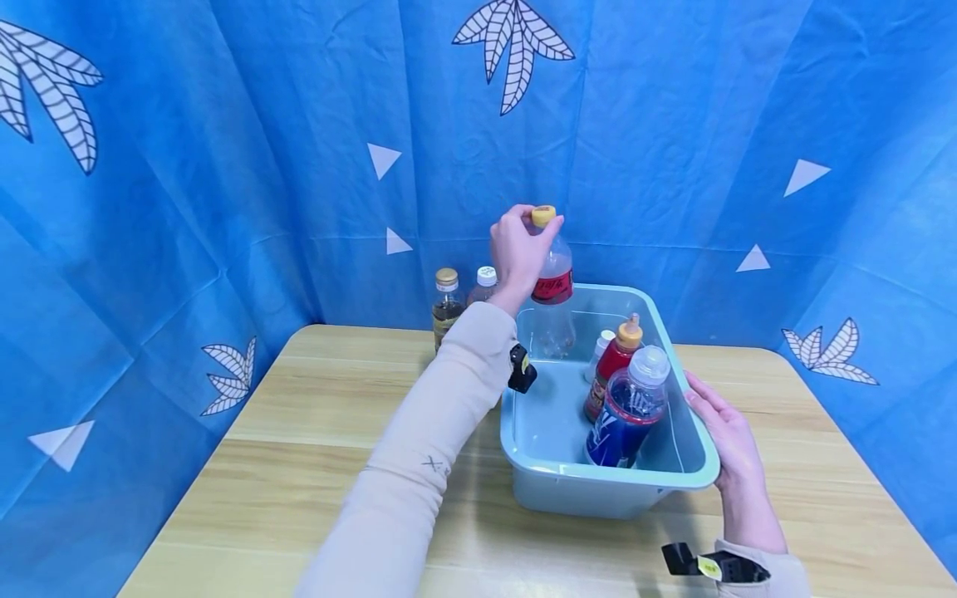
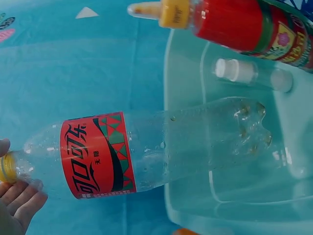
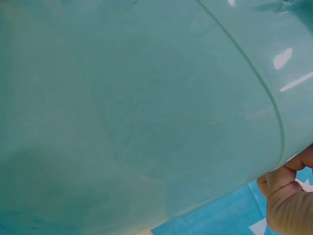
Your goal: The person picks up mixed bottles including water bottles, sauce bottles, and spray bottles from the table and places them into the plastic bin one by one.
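Note:
By its yellow cap, my left hand (image 1: 522, 249) pinches a clear plastic cola bottle (image 1: 554, 264) with a red label. The bottle hangs upright, its lower part inside the far left of a pale blue-green plastic basin (image 1: 609, 479). In the left wrist view the bottle (image 2: 146, 152) looks empty of drink. My right hand (image 1: 728, 436) grips the basin's right rim; in the right wrist view its curled fingers (image 3: 288, 178) show at the edge. Inside the basin stand a blue-labelled bottle (image 1: 624, 423), a red sauce bottle (image 1: 613, 365) with a nozzle, and a small white-capped bottle (image 1: 601, 353).
Left of the basin, partly behind my left arm, stand a gold-capped bottle (image 1: 446, 303) of dark liquid and a white-capped bottle (image 1: 484, 282). The wooden table (image 1: 299, 432) meets a blue patterned curtain (image 1: 314, 149) at its back and sides.

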Action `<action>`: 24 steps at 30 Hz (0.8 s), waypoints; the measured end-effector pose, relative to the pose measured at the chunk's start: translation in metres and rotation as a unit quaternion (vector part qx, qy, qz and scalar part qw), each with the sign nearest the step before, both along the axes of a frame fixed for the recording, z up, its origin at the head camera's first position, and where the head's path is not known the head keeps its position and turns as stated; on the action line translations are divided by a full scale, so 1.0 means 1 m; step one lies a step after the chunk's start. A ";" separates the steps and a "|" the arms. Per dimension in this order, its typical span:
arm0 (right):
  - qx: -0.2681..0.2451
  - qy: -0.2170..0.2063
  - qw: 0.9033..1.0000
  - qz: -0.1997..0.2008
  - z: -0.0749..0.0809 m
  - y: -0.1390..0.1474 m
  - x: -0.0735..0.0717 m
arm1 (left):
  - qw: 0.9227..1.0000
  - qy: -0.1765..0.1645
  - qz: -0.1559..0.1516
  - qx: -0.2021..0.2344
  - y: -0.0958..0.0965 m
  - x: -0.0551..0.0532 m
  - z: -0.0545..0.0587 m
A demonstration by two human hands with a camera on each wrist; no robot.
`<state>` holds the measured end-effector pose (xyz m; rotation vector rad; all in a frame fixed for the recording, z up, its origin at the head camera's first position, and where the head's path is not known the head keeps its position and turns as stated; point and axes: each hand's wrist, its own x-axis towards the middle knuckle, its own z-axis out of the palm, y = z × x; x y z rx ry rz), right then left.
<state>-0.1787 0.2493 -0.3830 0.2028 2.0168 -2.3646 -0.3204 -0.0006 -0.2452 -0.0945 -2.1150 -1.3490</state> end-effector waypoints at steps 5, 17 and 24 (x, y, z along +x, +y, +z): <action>-0.005 0.001 1.000 0.000 0.000 0.001 -0.001 | 1.000 -0.014 0.017 -0.014 0.004 -0.007 -0.013; -0.017 -0.004 1.000 0.000 0.000 0.000 -0.002 | 0.999 -0.049 0.021 -0.009 0.013 -0.017 -0.036; -0.016 0.008 1.000 0.002 -0.001 -0.001 -0.001 | 0.996 -0.083 0.018 -0.015 0.017 -0.019 -0.045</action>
